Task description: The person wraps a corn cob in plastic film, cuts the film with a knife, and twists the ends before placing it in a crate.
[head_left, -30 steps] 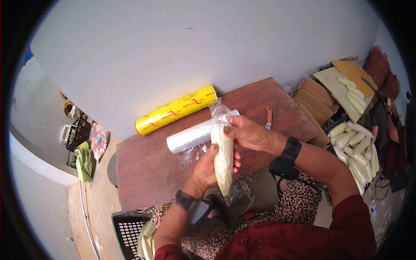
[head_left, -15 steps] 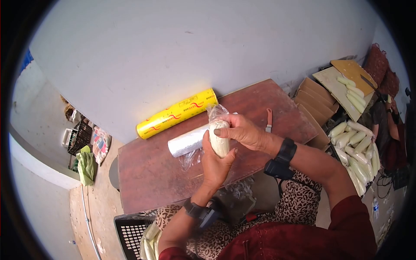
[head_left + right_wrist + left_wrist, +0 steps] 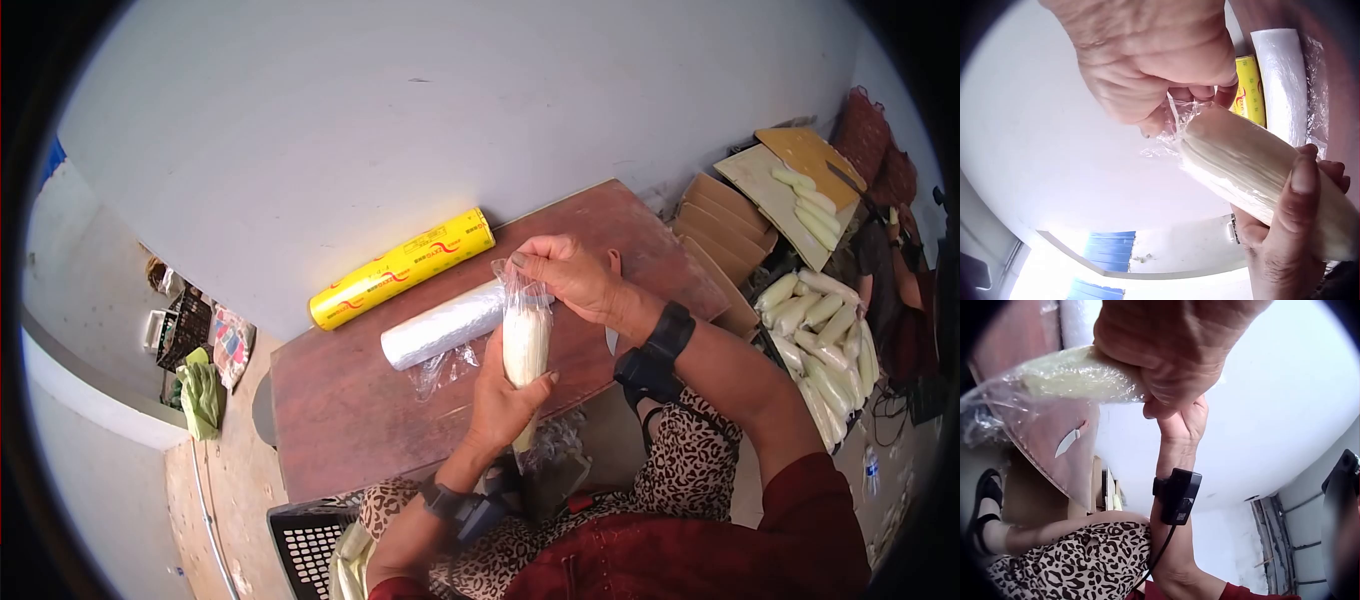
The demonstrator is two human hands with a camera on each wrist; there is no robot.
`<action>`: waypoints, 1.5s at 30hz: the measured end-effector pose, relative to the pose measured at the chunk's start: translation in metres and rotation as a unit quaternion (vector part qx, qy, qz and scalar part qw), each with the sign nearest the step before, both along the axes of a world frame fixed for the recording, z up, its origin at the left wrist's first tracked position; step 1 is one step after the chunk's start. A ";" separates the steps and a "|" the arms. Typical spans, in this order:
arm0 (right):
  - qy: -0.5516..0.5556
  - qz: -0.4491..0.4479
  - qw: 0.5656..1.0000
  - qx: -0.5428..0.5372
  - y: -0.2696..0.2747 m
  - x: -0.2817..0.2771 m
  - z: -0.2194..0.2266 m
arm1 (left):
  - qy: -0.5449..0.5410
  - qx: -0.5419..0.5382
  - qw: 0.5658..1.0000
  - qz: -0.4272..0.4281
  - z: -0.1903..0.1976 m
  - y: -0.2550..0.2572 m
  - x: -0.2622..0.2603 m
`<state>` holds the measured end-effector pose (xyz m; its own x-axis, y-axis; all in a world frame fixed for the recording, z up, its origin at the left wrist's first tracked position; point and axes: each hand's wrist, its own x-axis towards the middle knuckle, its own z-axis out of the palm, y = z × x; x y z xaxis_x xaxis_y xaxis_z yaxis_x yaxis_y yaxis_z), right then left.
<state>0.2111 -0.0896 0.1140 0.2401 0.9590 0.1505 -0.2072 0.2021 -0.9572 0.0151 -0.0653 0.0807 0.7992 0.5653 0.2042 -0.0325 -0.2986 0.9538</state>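
A pale, tapered vegetable, lengthwise ridged like an ear of corn in its husk, stands tilted with its blunt end up, wrapped in clear cling film. My left hand grips it around the middle, thumb across the near side. Above the blunt end, my right hand pinches the gathered loose film between thumb and fingers. In the right wrist view the film bunches under those fingertips, beside the ridged end. The left wrist view shows the narrow end with film trailing past it.
On the brown table lie a white film roll, a yellow printed roll and a knife. A black crate stands at lower left. Right are cardboard boxes, several wrapped vegetables and a cutting board.
The vegetable's blunt end tipped toward me, then swung back up. My right hand moved from the vegetable's end up to the film above it, drawing the film upward.
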 end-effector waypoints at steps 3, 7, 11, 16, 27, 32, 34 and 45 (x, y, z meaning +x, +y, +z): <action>-0.033 -0.020 0.999 0.002 -0.003 0.001 0.005 | 0.003 -0.023 1.000 -0.010 -0.001 0.001 0.002; 0.037 -0.079 0.996 0.012 -0.004 0.007 0.011 | 0.005 -0.028 0.999 -0.017 -0.007 0.004 0.000; 0.072 -0.085 0.994 0.004 -0.012 0.030 0.011 | -0.003 -0.063 0.997 -0.042 -0.012 0.004 -0.008; 0.045 0.009 0.996 -0.078 -0.019 0.028 0.012 | -0.007 -0.116 0.992 -0.046 -0.001 0.007 -0.013; -0.034 0.114 0.985 -0.126 -0.022 0.023 0.015 | 0.024 -0.018 0.998 -0.063 0.000 0.004 -0.017; -0.080 0.111 0.984 -0.118 -0.022 0.020 0.016 | 0.022 -0.035 0.997 -0.063 -0.003 0.004 -0.017; -0.101 0.105 0.983 -0.109 -0.021 0.017 0.015 | 0.024 -0.020 0.998 -0.063 -0.001 0.004 -0.017; -0.131 -0.021 0.988 -0.085 -0.019 0.021 0.018 | 0.042 -0.016 0.997 -0.065 -0.008 0.008 -0.018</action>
<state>0.2317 -0.1087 0.1324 0.2544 0.9658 0.0504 0.0564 0.0373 -0.9977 -0.0031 -0.0578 0.0730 0.8799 0.4604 0.1172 0.0106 -0.2655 0.9640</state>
